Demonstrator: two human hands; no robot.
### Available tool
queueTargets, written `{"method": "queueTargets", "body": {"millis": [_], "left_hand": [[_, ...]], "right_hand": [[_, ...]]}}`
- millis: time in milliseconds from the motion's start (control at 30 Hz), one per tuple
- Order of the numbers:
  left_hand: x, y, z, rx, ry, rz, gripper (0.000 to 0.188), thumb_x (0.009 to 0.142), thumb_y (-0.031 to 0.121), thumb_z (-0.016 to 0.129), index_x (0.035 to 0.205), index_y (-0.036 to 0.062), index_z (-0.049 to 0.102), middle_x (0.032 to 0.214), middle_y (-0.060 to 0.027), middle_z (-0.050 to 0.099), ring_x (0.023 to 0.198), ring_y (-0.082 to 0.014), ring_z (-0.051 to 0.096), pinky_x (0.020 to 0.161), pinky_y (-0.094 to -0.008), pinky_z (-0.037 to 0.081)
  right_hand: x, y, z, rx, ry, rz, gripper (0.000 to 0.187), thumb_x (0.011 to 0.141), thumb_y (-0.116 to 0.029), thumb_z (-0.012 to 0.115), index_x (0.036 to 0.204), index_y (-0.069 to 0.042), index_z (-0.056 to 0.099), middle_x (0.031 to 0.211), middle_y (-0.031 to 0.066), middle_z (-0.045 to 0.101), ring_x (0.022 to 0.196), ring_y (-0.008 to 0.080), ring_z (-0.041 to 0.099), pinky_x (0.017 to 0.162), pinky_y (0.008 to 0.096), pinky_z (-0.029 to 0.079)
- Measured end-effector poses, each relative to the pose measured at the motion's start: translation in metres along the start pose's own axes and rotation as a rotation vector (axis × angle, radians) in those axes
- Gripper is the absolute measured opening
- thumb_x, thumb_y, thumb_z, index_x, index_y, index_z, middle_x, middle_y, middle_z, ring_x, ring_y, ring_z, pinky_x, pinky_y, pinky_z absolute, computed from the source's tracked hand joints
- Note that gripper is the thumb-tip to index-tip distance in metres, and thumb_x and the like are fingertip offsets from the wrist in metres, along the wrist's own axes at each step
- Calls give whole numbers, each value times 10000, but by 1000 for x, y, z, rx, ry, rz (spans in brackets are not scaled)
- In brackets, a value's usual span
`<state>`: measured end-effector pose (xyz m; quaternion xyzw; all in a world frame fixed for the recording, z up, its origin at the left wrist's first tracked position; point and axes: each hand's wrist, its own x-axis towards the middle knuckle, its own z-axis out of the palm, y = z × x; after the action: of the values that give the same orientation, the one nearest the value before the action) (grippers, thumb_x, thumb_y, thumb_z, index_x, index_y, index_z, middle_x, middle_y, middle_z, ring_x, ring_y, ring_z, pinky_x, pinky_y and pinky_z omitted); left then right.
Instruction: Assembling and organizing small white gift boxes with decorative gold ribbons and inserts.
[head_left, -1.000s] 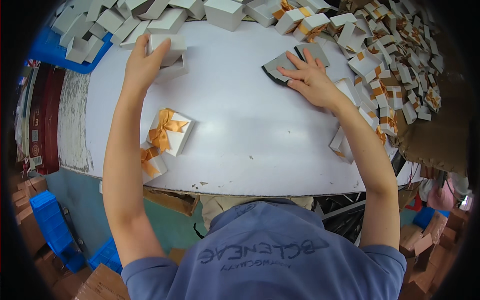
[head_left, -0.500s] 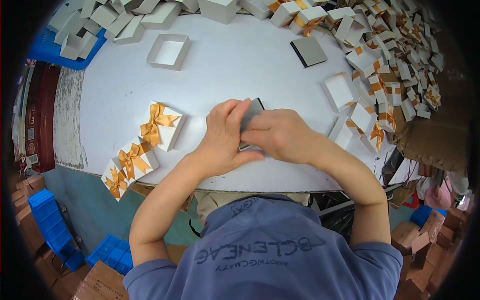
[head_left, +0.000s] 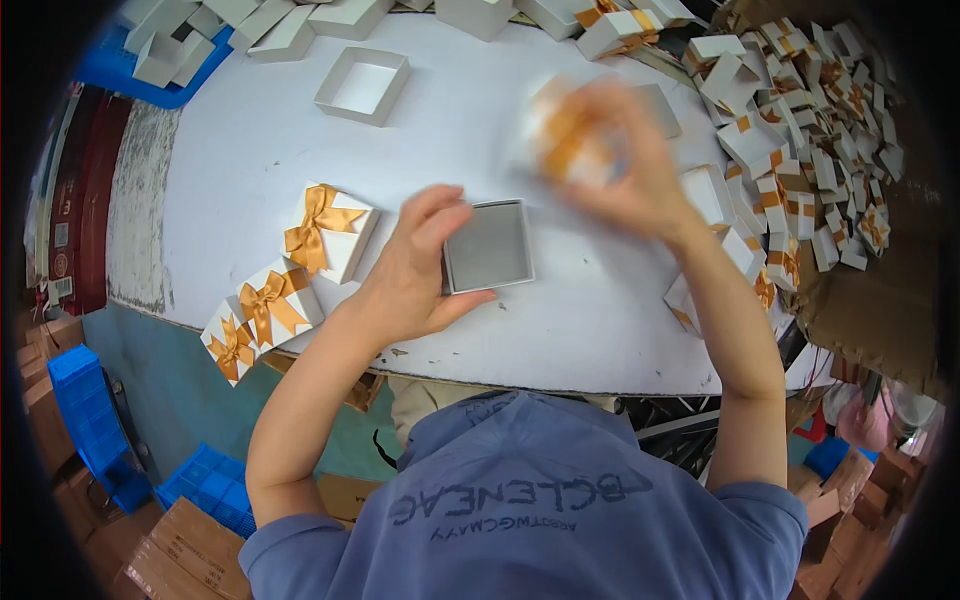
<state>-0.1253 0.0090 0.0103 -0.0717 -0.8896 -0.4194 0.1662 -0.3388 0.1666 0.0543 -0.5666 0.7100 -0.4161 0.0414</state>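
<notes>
My left hand [head_left: 405,265] is closed around the left side of a small white box base [head_left: 529,240] lying on the table. A flat grey pad [head_left: 488,248] fills that base. Above the table, to the right of the base, my right hand [head_left: 640,175] grips a white box lid with a gold ribbon bow [head_left: 572,135]; motion smears both lid and fingers. Behind this hand a loose grey pad [head_left: 660,110] is partly hidden. Left of my left hand stand several white boxes with gold bows [head_left: 335,235], side by side in a slanting row.
An open white box part [head_left: 362,85] lies farther back on the white table [head_left: 250,130]. White box parts line the far edge, by a blue basket [head_left: 165,95]. A large heap of ribboned lids [head_left: 800,150] covers the right side. Cartons and blue crates [head_left: 210,488] stand below.
My right hand has left the grey pad, moved right and away, and taken up a bowed lid. The pad now sits flat inside the base, beside my left hand.
</notes>
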Motion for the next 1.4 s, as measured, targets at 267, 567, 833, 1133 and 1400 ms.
{"method": "queueTargets", "body": {"millis": [267,567,833,1133,1400], "left_hand": [[24,10,12,169,-61,4,901,579,220,819,1333,49,357,1301,-173,388,1200,-353,377,946,-437,359],[22,57,-56,896,-408,-427,834,622,413,749,1297,61,409,1330,-166,395,1249,-339,346,1019,-484,229],[88,-42,-69,666,-90,-793,690,736,288,716,1272,7,385,1246,-214,452,1125,-340,473,894,-374,418],[72,10,-12,62,-188,-175,966,650,141,772,1389,-3,167,1146,-220,503,985,-349,514,851,-380,455],[30,19,-45,655,-390,-96,612,747,132,663,1318,149,441,1392,-61,397,1149,-381,416,967,-452,379]], "right_hand": [[-52,-41,26,-223,-216,-194,719,576,-206,797,1209,-51,492,1204,175,472,1114,335,468,910,422,421],[-15,17,-27,-633,22,286,415,797,-357,628,1017,-9,579,1042,169,589,976,319,561,806,420,470],[10,20,-35,-744,-22,326,152,749,-180,619,806,-39,625,904,78,621,836,258,601,658,373,470],[-17,-25,21,-405,-247,-384,89,660,-101,588,745,-110,611,824,8,575,704,183,535,621,326,440],[64,97,-25,-715,569,318,776,646,-258,809,1206,48,367,1056,152,507,954,253,547,854,329,445]]}}
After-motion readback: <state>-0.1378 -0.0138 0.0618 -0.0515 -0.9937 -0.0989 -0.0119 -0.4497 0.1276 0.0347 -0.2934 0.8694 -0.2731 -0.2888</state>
